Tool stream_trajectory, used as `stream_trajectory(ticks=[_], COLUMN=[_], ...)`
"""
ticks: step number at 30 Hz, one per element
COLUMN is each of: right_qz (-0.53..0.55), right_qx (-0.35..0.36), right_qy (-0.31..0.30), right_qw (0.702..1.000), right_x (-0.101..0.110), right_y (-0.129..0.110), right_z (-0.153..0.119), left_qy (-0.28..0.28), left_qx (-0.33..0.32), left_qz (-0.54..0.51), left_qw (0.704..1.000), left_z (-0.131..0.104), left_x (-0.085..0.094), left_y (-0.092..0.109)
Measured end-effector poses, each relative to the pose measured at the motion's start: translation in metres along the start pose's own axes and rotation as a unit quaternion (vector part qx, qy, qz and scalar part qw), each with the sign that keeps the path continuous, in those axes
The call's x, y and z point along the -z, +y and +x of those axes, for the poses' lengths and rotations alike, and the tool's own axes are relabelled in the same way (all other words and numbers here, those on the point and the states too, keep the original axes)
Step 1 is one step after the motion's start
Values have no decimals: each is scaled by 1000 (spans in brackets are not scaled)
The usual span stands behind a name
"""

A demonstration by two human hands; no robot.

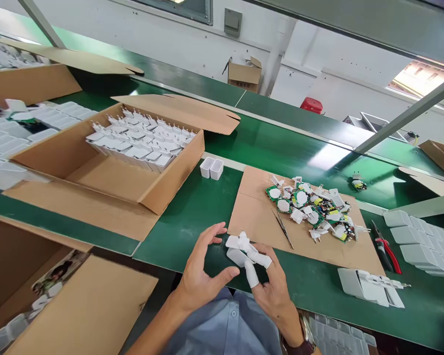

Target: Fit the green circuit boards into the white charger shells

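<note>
**Slowly Does It: 2 Hands and 1 Little White Plug**

Gently is the best way to work with this small part. The right hand (272,286) is closed around a white charger piece (244,251), with white rubber caps on its thumb and finger. A good hold would be firm but soft, so the little metal pins on top do not bend. The left hand (200,271) is open, with its fingers curled and spread just beside the piece, at about 9 o'clock from it. I think it should come in from the side and pinch the shell straight, not crooked, so the parts line up.

The charger piece is white, smooth and shiny, with a boxy body. It sits low in the middle of the view, above the green table (192,207), near the person's blue shirt.

At 1 o'clock from the hands lies a flat cardboard sheet (255,217) with a pile of loose parts (313,209), white caps and green boards mixed up. Thin tweezers (282,227) rest on the sheet, near the hands. At 10 o'clock stands an open cardboard box (107,182) with rows of white chargers. At 3 o'clock lie red pliers (387,251).
</note>
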State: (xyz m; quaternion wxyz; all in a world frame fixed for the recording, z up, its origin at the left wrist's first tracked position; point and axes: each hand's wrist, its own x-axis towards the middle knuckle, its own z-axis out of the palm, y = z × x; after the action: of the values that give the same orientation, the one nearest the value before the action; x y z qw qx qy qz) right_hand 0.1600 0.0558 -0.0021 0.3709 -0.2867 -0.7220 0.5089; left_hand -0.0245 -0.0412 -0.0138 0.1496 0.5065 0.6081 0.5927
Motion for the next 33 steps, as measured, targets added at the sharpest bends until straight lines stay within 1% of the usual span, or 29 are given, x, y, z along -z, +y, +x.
stream_trajectory(ticks=[1, 2, 3, 5, 6, 7, 8, 10, 12, 16, 22, 33], right_qz=[47, 115, 196, 350, 408, 451, 481, 512, 521, 511, 502, 518], right_qx=[-40, -95, -155, -262, -300, -327, -344, -359, -363, -369, -372, -368], right_qy=[15, 34, 52, 63, 58, 49, 41, 34, 39, 48, 41, 34], right_qw=[998, 988, 967, 897, 860, 829, 806, 780, 772, 775, 780, 771], right_x=[-2, -5, -8, -15, -18, -21, -23, -26, -28, -30, -31, -32], right_y=[0, -1, -3, -8, -11, -14, -16, -20, -21, -21, -23, -22], right_z=[1, 1, 2, 3, 4, 5, 6, 7, 6, 5, 4, 2], left_qy=[-13, -22, -28, -35, -36, -35, -34, -34, -36, -29, -18, -24], left_qx=[0, -9, -22, -53, -72, -91, -106, -127, -131, -134, -127, -114], left_qz=[-8, -14, -16, -12, -5, 5, 17, 38, 54, 63, 62, 56], left_qw=[1000, 1000, 999, 998, 997, 995, 994, 991, 989, 989, 990, 992], left_z=[1, 2, 2, 5, 7, 9, 11, 15, 18, 18, 15, 12], left_x=[1, 1, -1, -6, -10, -13, -16, -20, -20, -19, -19, -19], left_y=[0, 1, 3, 8, 12, 15, 18, 22, 25, 25, 25, 22])
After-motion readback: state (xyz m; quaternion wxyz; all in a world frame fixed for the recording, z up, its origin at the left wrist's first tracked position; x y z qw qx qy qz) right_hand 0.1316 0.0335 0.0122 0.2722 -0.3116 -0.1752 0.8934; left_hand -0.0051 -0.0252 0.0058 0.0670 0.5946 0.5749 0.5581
